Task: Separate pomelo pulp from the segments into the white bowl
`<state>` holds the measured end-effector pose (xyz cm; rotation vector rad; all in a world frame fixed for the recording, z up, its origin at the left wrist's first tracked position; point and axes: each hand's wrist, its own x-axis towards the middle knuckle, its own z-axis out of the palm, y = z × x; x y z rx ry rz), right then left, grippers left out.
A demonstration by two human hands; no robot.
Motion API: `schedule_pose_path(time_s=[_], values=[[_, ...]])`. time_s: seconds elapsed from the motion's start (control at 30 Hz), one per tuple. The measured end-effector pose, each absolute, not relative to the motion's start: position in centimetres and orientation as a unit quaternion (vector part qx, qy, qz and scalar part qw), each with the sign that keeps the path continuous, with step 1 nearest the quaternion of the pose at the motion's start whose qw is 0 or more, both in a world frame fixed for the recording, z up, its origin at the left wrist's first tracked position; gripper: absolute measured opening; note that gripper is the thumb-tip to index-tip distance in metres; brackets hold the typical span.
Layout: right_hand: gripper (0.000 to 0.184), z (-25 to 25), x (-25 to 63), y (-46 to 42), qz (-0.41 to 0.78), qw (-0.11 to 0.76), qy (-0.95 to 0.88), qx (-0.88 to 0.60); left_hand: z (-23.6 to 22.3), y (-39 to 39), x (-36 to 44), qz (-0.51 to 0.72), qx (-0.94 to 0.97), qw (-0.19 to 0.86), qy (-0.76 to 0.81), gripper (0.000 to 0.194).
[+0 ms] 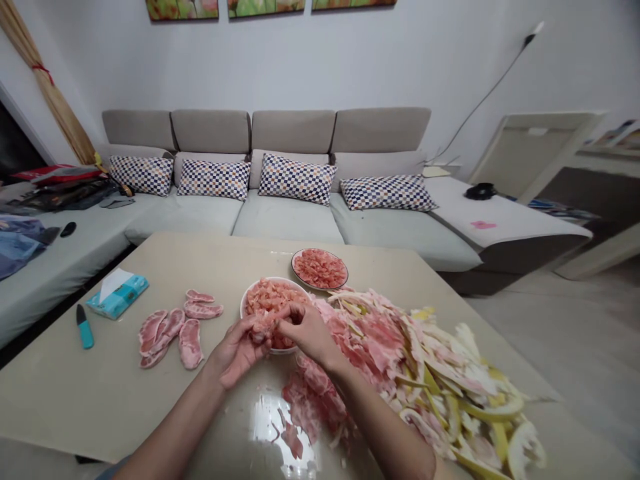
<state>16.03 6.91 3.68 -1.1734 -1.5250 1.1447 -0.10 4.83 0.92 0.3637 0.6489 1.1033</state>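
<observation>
My left hand (239, 350) and my right hand (305, 328) meet over the near rim of a white bowl (246, 298) heaped with pink pomelo flesh. Both hands pinch the same pink pomelo segment (263, 325) between their fingertips. A second plate (344, 268) of peeled pink flesh stands just behind the bowl. Several unpeeled pomelo segments (173, 328) lie on the table to the left of my left hand. A big heap of pink membrane and yellow-white pomelo peel (425, 363) spreads to the right of my right arm.
On the beige table (100, 393), a blue tissue pack (118, 294) and a teal-handled knife (85, 326) lie at the far left. Behind the table runs a grey sofa (285, 220) with checkered cushions. Membrane scraps (293, 437) lie near the front edge.
</observation>
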Motion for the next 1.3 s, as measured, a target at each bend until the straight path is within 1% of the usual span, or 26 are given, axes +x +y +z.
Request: schedule_pose_path(time_s=[0.17, 0.27, 0.3, 0.4, 0.5, 0.57, 0.67, 0.9, 1.03, 1.1, 1.2, 1.3], values=[[0.012, 4.1, 16.8, 6.9, 0.432, 0.413, -0.657, -0.459, 0.9, 4.9, -0.4, 0.501, 0.166, 0.797, 0.295, 0.012], [0.016, 4.2, 17.4, 6.9, 0.434, 0.397, -0.677, -0.442, 1.0, 4.8, -0.4, 0.526, 0.181, 0.777, 0.294, 0.006], [0.018, 4.3, 17.6, 6.8, 0.431, 0.400, -0.677, -0.442, 1.0, 4.7, -0.4, 0.534, 0.187, 0.770, 0.294, 0.004], [0.025, 4.4, 17.6, 6.2, 0.413, 0.427, -0.666, -0.451, 1.2, 4.6, -0.2, 0.546, 0.208, 0.756, 0.294, 0.008], [0.027, 4.3, 17.0, 5.7, 0.387, 0.448, -0.676, -0.439, 1.3, 4.5, -0.1, 0.542, 0.228, 0.755, 0.291, 0.009], [0.027, 4.0, 16.6, 5.6, 0.361, 0.458, -0.697, -0.418, 1.4, 4.5, -0.1, 0.538, 0.242, 0.755, 0.288, 0.009], [0.020, 3.7, 16.5, 5.8, 0.339, 0.462, -0.722, -0.387, 1.4, 4.4, -0.2, 0.532, 0.257, 0.752, 0.291, 0.008], [0.013, 4.2, 17.4, 6.3, 0.369, 0.408, -0.741, -0.386, 1.4, 4.3, -0.5, 0.517, 0.266, 0.747, 0.322, 0.015], [0.012, 4.2, 17.6, 6.6, 0.450, 0.393, -0.689, -0.411, 1.5, 4.3, -0.5, 0.513, 0.262, 0.744, 0.339, 0.021], [0.016, 3.7, 17.7, 6.8, 0.496, 0.383, -0.658, -0.418, 1.5, 4.3, -0.5, 0.510, 0.260, 0.744, 0.344, 0.022], [0.028, 2.7, 17.7, 7.3, 0.552, 0.357, -0.631, -0.413, 1.4, 4.4, -0.6, 0.505, 0.260, 0.747, 0.345, 0.023], [0.037, 2.3, 17.7, 7.6, 0.593, 0.336, -0.611, -0.403, 1.3, 4.5, -0.7, 0.504, 0.261, 0.747, 0.346, 0.023]])
